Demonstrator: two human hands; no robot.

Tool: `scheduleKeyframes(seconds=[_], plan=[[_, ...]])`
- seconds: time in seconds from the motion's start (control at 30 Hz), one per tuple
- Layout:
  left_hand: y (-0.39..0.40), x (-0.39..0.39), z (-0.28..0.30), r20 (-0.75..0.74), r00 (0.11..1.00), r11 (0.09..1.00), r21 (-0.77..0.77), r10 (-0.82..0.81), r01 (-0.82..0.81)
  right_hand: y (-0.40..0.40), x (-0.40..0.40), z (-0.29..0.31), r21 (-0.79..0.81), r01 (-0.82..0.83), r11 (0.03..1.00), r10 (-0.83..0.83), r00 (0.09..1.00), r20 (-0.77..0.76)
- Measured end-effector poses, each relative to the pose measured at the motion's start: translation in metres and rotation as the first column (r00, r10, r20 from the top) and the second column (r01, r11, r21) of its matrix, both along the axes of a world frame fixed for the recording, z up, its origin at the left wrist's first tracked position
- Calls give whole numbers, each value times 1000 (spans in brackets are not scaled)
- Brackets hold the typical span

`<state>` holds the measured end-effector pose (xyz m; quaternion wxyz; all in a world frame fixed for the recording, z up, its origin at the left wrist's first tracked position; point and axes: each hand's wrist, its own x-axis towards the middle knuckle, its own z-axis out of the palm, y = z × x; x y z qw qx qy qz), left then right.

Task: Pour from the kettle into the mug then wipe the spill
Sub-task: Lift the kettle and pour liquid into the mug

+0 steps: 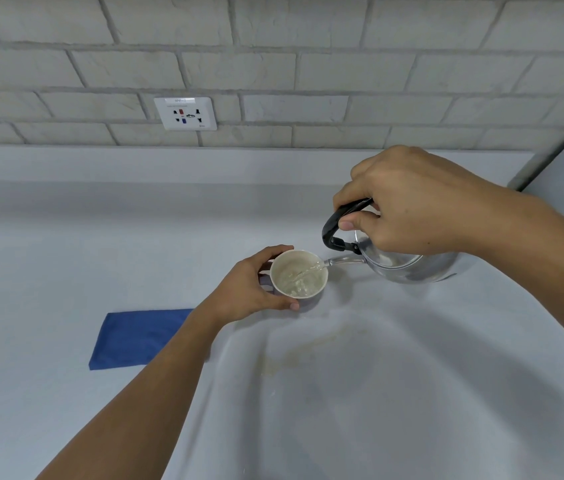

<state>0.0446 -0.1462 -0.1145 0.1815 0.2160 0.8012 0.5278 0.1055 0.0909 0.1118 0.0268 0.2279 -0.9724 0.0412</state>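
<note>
A small mug (pixel 298 276) with a pale inside stands on the white counter, and my left hand (pixel 251 289) grips its left side. My right hand (pixel 408 206) holds the black handle of a shiny metal kettle (pixel 408 266), which is tilted to the left. Its thin spout (pixel 341 260) reaches the mug's right rim, and a stream of water runs from it into the mug. The water inside the mug is rippling. A folded blue cloth (pixel 135 337) lies flat on the counter to the left, partly hidden by my left forearm.
A faint yellowish stain (pixel 294 355) marks the counter (pixel 377 393) in front of the mug. A white wall socket (pixel 186 113) sits in the grey brick wall behind. A grey panel edge (pixel 557 150) borders the counter at the far right.
</note>
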Motion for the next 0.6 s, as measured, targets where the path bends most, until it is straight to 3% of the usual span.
scheduleKeyframes(seconds=[0.47,0.6], plan=[[0,0,0,-1,1000,1000,6,-3,3,-12,-3,1,142,-11,990,12,1000,-9],[0,-1,0,6,1000,1000,6,-3,3,-7,-5,0,87,9,996,-10,1000,11]])
